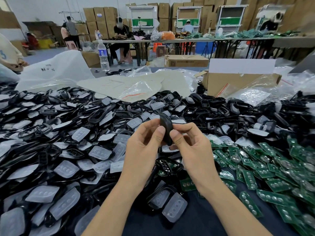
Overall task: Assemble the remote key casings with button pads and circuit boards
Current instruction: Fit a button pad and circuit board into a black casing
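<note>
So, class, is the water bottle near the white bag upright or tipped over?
Upright: the water bottle stands on its base, with its cap at the top.

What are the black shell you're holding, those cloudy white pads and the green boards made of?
The black shell looks like hard moulded plastic, smooth with a soft sheen. The cloudy white pads are probably soft silicone rubber, being translucent and matte with moulded button bumps. The green boards are likely rigid circuit-board laminate, with a glossy green coating and shiny round metal contacts.
</note>
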`<state>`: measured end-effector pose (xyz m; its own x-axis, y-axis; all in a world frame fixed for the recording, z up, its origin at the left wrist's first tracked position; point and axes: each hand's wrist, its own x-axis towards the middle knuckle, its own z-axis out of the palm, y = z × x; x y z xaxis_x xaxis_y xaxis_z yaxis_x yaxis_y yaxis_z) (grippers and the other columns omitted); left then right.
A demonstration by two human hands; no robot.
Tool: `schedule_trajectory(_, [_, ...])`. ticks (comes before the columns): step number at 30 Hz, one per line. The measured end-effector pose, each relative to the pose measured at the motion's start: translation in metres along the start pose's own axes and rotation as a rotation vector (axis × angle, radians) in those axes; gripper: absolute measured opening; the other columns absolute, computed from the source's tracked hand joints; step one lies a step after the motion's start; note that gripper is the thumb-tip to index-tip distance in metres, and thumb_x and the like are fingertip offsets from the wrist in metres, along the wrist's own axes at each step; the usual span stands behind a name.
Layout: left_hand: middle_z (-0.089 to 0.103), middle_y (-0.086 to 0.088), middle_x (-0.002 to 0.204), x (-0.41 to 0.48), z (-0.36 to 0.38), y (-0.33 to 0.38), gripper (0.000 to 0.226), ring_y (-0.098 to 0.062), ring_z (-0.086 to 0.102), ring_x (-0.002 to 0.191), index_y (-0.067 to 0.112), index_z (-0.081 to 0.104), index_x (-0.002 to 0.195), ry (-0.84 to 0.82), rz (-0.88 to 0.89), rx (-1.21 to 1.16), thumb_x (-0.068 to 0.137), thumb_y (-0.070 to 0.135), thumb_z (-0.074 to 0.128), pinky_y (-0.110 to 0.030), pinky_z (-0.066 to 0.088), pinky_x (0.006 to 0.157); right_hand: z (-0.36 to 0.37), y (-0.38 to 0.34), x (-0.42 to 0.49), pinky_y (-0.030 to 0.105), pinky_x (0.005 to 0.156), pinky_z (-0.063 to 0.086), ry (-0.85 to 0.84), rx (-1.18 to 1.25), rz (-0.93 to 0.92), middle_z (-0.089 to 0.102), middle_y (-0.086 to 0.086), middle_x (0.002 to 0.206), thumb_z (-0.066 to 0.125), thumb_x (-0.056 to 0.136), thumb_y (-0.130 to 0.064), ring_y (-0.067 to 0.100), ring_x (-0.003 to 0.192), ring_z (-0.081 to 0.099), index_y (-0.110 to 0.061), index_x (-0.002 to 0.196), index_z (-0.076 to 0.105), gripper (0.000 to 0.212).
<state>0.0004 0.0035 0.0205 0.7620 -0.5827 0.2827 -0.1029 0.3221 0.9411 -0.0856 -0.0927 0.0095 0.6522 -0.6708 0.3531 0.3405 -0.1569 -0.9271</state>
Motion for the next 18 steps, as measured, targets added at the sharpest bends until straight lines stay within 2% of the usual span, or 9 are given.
schedule_trajectory(3, [0.077, 0.004, 0.101, 0.000, -0.002, 0.000, 0.016, -0.017, 0.073, 0.097, 0.024, 0.072, 0.107, 0.013, 0.015, 0.084, 0.092, 0.023, 0.068, -0.031, 0.058, 0.087, -0.002, 0.002, -0.001, 0.027, 0.072, 0.058, 0.007, -0.026, 0.007, 0.074, -0.005, 0.102, 0.063, 0.099, -0.027, 0.011, 0.078, 0.068, -0.032, 0.098, 0.070, 0.009])
schedule_trajectory(6, [0.077, 0.005, 0.096, -0.006, 0.004, 0.002, 0.011, -0.015, 0.072, 0.093, 0.023, 0.071, 0.102, 0.035, 0.014, 0.123, 0.093, 0.018, 0.068, -0.033, 0.058, 0.087, 0.000, -0.002, -0.006, 0.034, 0.071, 0.059, 0.046, -0.002, 0.048, 0.073, -0.006, 0.095, 0.057, 0.103, -0.026, 0.012, 0.077, 0.066, -0.024, 0.099, 0.068, 0.012])
schedule_trajectory(10, [0.076, 0.009, 0.084, -0.023, 0.033, 0.011, 0.011, -0.008, 0.070, 0.081, 0.022, 0.069, 0.093, 0.012, 0.028, 0.078, 0.091, 0.011, 0.070, -0.021, 0.056, 0.073, -0.008, -0.016, -0.025, 0.060, 0.074, 0.054, 0.192, 0.077, 0.081, 0.063, 0.009, 0.086, 0.052, 0.105, -0.029, 0.028, 0.078, 0.056, -0.011, 0.096, 0.064, 0.024])
schedule_trajectory(11, [0.076, 0.009, 0.083, -0.027, 0.045, 0.015, 0.011, -0.007, 0.070, 0.080, 0.022, 0.069, 0.092, -0.004, 0.034, 0.065, 0.091, 0.011, 0.070, -0.020, 0.056, 0.072, -0.013, -0.023, -0.032, 0.061, 0.079, 0.053, 0.241, 0.082, 0.070, 0.063, 0.009, 0.087, 0.052, 0.105, -0.031, 0.027, 0.081, 0.056, -0.012, 0.095, 0.065, 0.025])
schedule_trajectory(13, [0.076, 0.007, 0.082, -0.039, 0.074, 0.024, 0.007, -0.008, 0.070, 0.079, 0.019, 0.068, 0.092, -0.050, 0.039, 0.031, 0.091, 0.013, 0.071, -0.022, 0.057, 0.071, -0.029, -0.039, -0.046, 0.051, 0.080, 0.054, 0.339, 0.099, 0.052, 0.066, 0.003, 0.088, 0.051, 0.105, -0.034, 0.017, 0.084, 0.060, -0.016, 0.094, 0.066, 0.026])
schedule_trajectory(15, [0.075, 0.003, 0.085, -0.054, 0.110, 0.035, 0.006, -0.011, 0.072, 0.081, 0.018, 0.067, 0.096, -0.123, 0.030, 0.028, 0.092, 0.019, 0.071, -0.025, 0.059, 0.070, -0.050, -0.058, -0.062, 0.034, 0.076, 0.057, 0.427, 0.153, 0.045, 0.072, -0.001, 0.089, 0.046, 0.106, -0.038, 0.011, 0.085, 0.066, -0.015, 0.099, 0.067, 0.032])
schedule_trajectory(18, [0.073, 0.003, 0.087, -0.082, 0.171, 0.048, 0.007, -0.007, 0.069, 0.078, 0.021, 0.068, 0.096, -0.263, 0.042, 0.047, 0.092, 0.023, 0.073, -0.020, 0.054, 0.066, -0.089, -0.088, -0.085, 0.023, 0.076, 0.057, 0.593, 0.264, 0.053, 0.077, 0.000, 0.098, 0.040, 0.106, -0.049, 0.011, 0.090, 0.073, -0.011, 0.116, 0.069, 0.049])
